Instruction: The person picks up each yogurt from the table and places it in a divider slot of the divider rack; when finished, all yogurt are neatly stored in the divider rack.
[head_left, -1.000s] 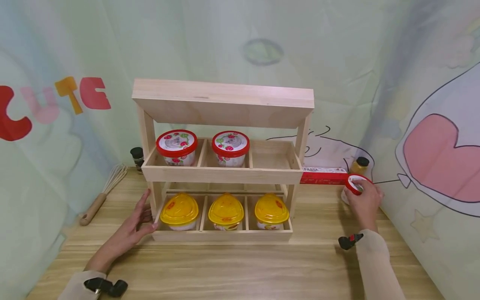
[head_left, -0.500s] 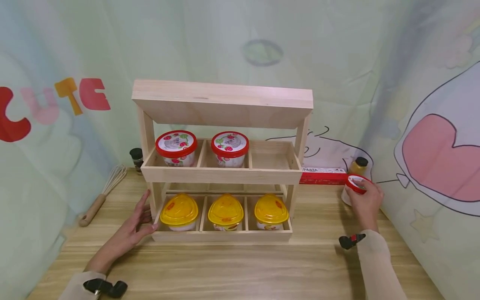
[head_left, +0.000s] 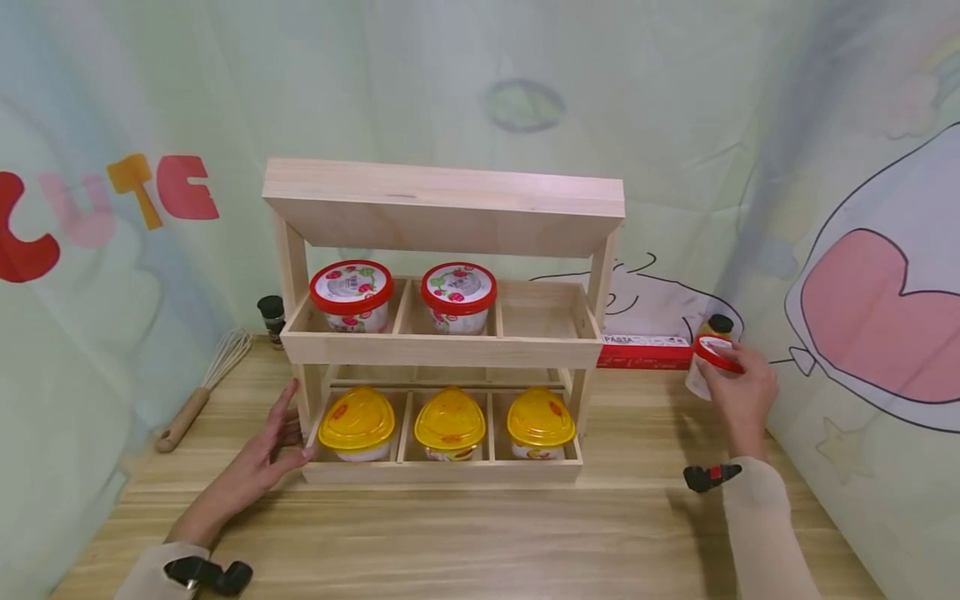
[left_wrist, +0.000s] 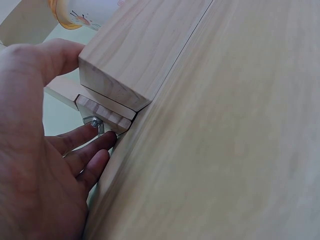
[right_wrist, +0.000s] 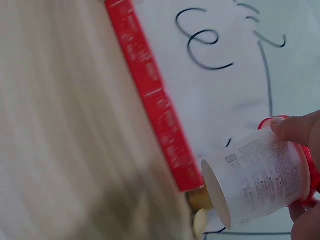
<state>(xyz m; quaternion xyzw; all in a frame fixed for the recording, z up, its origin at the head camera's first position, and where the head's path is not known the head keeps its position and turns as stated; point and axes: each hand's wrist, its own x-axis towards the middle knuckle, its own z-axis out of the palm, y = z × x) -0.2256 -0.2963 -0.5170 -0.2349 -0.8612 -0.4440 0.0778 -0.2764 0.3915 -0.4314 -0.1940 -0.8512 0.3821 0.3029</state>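
My right hand grips a white paper tub by its red lid, at the far right; the right wrist view shows the tub raised off the table and tilted. At the left, my left hand holds the lower front corner of a two-tier wooden rack, thumb on the front and fingertips by a wing nut. Two similar red-lidded tubs occupy the upper tier's left and middle compartments; its right one is bare. Yellow-lidded tubs fill the three lower compartments.
A red pasta box lies along the back wall, right of the rack. Behind the held tub stands a black-capped yellow jar. On the left are a whisk and a dark jar. Printed curtains border the table.
My right hand has lifted the red-lidded tub slightly, moving a little back and to the right. The left hand stays on the rack's corner.
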